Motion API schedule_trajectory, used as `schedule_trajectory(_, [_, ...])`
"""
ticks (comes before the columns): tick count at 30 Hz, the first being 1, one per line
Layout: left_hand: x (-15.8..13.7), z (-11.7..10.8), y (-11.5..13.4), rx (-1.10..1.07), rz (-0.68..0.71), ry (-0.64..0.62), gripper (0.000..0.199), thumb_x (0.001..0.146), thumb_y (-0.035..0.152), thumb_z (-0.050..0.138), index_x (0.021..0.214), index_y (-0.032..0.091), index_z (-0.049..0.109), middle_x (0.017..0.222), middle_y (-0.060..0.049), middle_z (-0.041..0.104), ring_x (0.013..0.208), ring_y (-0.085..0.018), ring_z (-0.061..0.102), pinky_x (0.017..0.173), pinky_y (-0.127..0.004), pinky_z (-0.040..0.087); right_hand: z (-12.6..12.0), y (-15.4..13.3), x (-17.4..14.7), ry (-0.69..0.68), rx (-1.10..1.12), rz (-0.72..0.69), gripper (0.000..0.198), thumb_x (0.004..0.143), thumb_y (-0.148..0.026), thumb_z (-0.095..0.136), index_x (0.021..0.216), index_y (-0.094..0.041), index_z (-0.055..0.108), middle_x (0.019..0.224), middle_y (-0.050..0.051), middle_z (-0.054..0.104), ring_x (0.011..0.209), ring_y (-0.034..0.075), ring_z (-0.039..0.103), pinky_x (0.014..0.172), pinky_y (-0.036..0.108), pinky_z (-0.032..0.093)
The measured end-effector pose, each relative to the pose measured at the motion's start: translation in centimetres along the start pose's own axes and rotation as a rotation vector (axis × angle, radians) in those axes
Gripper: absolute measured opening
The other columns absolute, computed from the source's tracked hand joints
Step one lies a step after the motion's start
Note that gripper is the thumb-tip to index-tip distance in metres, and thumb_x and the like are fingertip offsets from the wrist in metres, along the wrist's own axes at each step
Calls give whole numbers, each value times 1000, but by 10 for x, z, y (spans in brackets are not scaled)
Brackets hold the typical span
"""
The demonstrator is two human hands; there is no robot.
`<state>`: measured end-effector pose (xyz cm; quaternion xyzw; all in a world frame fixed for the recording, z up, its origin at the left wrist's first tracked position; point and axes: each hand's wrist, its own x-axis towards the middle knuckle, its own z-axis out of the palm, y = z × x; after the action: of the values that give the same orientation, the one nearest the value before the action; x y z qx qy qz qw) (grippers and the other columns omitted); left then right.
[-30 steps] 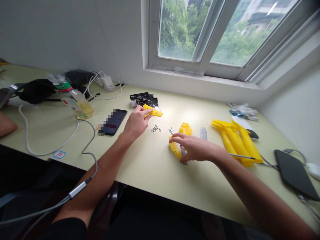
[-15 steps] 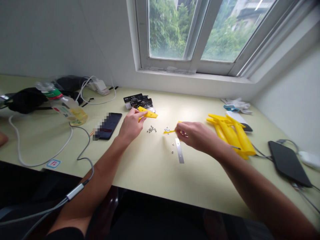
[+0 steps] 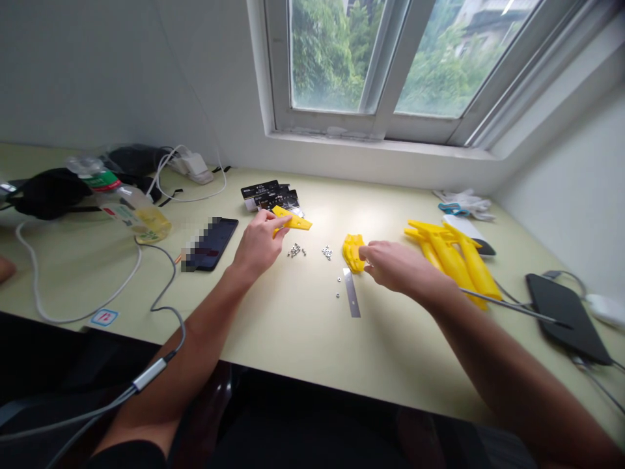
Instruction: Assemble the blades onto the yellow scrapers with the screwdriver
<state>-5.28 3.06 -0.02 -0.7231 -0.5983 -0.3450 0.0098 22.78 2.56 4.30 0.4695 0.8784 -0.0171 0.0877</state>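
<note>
My left hand (image 3: 261, 241) pinches a flat, tapered yellow plastic piece (image 3: 293, 221) with small holes, held above the table. My right hand (image 3: 390, 264) is closed, its fingertips at the right side of a small stack of yellow plastic pieces (image 3: 352, 253). Out past my right wrist sticks a long thin grey shaft with a dark tip, like a screwdriver (image 3: 512, 308); its handle is hidden in the hand. Between my hands lie a heap of small screws (image 3: 295, 250) and a cluster of nuts (image 3: 327, 252). A metal strip blade (image 3: 352, 296) lies below the stack, two loose nuts (image 3: 338, 279) beside it.
Larger yellow handle-shaped parts (image 3: 452, 257) are piled at right, near a dark phone (image 3: 566, 319) and white gloves (image 3: 469, 205). Black printed packages (image 3: 271, 195) lie behind my left hand. At left are another phone (image 3: 219, 244), a bottle (image 3: 131, 208) and cables.
My right hand has set a yellow piece down at the stack and moved slightly right. The grey shaft has swung out rightward behind the wrist. My left hand barely moved.
</note>
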Motion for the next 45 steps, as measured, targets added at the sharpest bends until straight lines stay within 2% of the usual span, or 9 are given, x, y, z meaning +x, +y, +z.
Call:
schedule_trajectory(3, [1, 0, -1, -1, -5, 5, 28, 88, 23, 64, 115, 23, 71, 97, -6, 61, 78, -15, 58, 77, -30, 50, 1, -3, -2, -33, 100, -119, 17, 86, -20, 50, 86, -19, 67, 93, 8, 68, 80, 19, 63, 65, 31, 44])
schedule_trajectory(7, [1, -1, -1, -1, -6, 4, 28, 88, 23, 63, 116, 24, 71, 97, -6, 60, 78, -15, 58, 78, -30, 50, 2, -14, -14, -160, 246, -307, 29, 85, -22, 54, 109, -24, 69, 118, 7, 67, 101, 22, 65, 85, 35, 50])
schedule_trajectory(13, [0, -1, 0, 6, -7, -7, 28, 88, 23, 64, 116, 24, 71, 97, -5, 59, 78, -15, 58, 78, -29, 50, 2, -30, -39, -180, 153, -280, 45, 85, -19, 51, 128, -29, 61, 144, 8, 52, 104, 26, 68, 83, 39, 54])
schedule_trajectory(23, [0, 0, -1, 4, -3, -12, 28, 89, 24, 62, 116, 25, 70, 97, -5, 59, 78, -15, 58, 78, -29, 51, 11, -30, -24, -116, 187, -322, 41, 83, -18, 52, 123, -22, 64, 131, 11, 61, 95, 24, 69, 77, 37, 55])
schedule_trajectory(30, [0, -1, 1, 3, -2, -23, 28, 89, 23, 62, 115, 24, 71, 97, -5, 59, 76, -15, 57, 76, -28, 50, 18, -29, 3, -72, 173, -283, 37, 79, -12, 50, 113, -16, 66, 137, 12, 57, 103, 23, 67, 82, 32, 52])
schedule_trajectory(33, [0, -1, 1, 0, 0, -25, 28, 89, 23, 62, 115, 24, 71, 98, -5, 59, 77, -15, 57, 77, -29, 50, 19, -29, 8, -40, 156, -258, 43, 81, -12, 46, 121, -13, 62, 144, 13, 51, 107, 24, 66, 86, 33, 52])
schedule_trajectory(38, [0, -1, 1, -4, -8, -36, 28, 90, 24, 61, 116, 24, 71, 98, -5, 58, 78, -15, 58, 78, -28, 50, 12, -24, -15, -4, 149, -246, 50, 87, -18, 45, 136, -13, 53, 144, 13, 51, 118, 28, 60, 97, 40, 50])
schedule_trajectory(41, [-1, 0, 1, -12, -5, -27, 28, 89, 24, 61, 115, 25, 71, 98, -5, 58, 80, -15, 58, 79, -28, 50, 15, -20, -39, -42, 146, -239, 49, 87, -27, 52, 134, -15, 56, 139, 15, 56, 113, 30, 64, 92, 44, 53])
schedule_trajectory(45, [-2, 3, 0, -30, 5, -38, 28, 90, 25, 60, 117, 25, 70, 98, -5, 58, 80, -15, 59, 81, -30, 51, 30, -27, -72, -56, 111, -255, 52, 87, -30, 55, 138, -17, 52, 146, 13, 48, 96, 28, 71, 78, 43, 59])
